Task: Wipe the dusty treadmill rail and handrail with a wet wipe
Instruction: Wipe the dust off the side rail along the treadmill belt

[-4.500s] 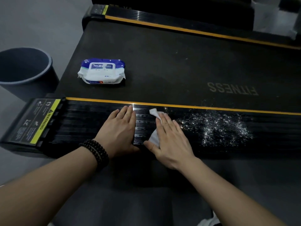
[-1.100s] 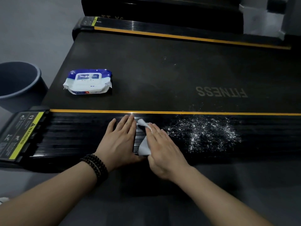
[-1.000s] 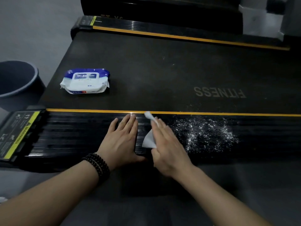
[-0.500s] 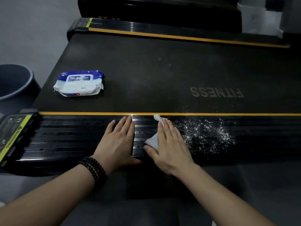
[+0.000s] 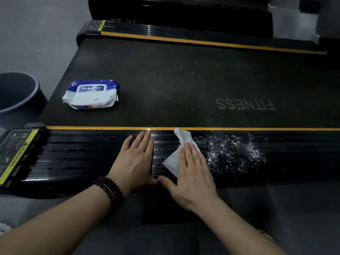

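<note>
The right hand [image 5: 191, 173] lies flat, fingers straight and together, pressing the white wet wipe [image 5: 181, 151] onto the ribbed black rail [image 5: 82, 155]; white dust [image 5: 233, 151] just right of it. The left hand [image 5: 135, 162] rests flat beside it. Beyond the yellow edge stripe [image 5: 257, 129], the belt [image 5: 184, 85] reads FITNESS, wipe pack [image 5: 91, 94] far left

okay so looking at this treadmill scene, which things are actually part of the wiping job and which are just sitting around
Part of the job:
- white wet wipe, pressed flat under the right hand
- black ribbed treadmill side rail, with white dust patch
- left hand, flat on the rail
- blue and white wipe pack

Just lying about:
- dark round bin
- dark treadmill belt
</note>
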A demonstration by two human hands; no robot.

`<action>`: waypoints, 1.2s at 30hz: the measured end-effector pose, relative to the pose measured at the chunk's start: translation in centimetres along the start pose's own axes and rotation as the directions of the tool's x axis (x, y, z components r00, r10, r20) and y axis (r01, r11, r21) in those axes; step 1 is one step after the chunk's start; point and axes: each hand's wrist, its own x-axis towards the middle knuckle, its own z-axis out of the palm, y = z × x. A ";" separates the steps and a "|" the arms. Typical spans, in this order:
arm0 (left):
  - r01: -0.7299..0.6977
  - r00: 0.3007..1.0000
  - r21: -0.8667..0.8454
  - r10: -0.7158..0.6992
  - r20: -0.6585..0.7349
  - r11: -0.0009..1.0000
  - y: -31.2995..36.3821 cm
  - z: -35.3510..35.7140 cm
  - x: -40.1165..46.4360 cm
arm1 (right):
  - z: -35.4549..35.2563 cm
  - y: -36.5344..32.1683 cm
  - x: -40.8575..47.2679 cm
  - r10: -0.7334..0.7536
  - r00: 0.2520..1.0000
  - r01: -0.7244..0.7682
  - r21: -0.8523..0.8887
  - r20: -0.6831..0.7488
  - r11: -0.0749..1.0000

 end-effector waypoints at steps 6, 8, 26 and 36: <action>-0.008 1.000 0.007 0.008 -0.008 1.000 0.0 0.1 0.0 | -0.5 -0.3 1.5 -0.096 0.995 0.096 -0.007 0.028 0.995; -0.010 1.000 -0.015 0.010 -0.005 1.000 0.0 -0.1 0.0 | -0.4 -0.1 0.4 -0.158 0.986 0.159 0.000 0.051 0.987; -0.020 0.999 -0.028 0.019 -0.036 0.999 0.0 0.1 0.1 | -1.4 2.0 -0.4 -0.137 0.985 0.142 -0.042 0.109 0.989; -0.020 1.000 -0.028 0.019 -0.011 0.999 0.0 0.0 0.1 | -1.1 0.6 -1.6 -0.222 0.972 0.218 0.056 0.076 0.974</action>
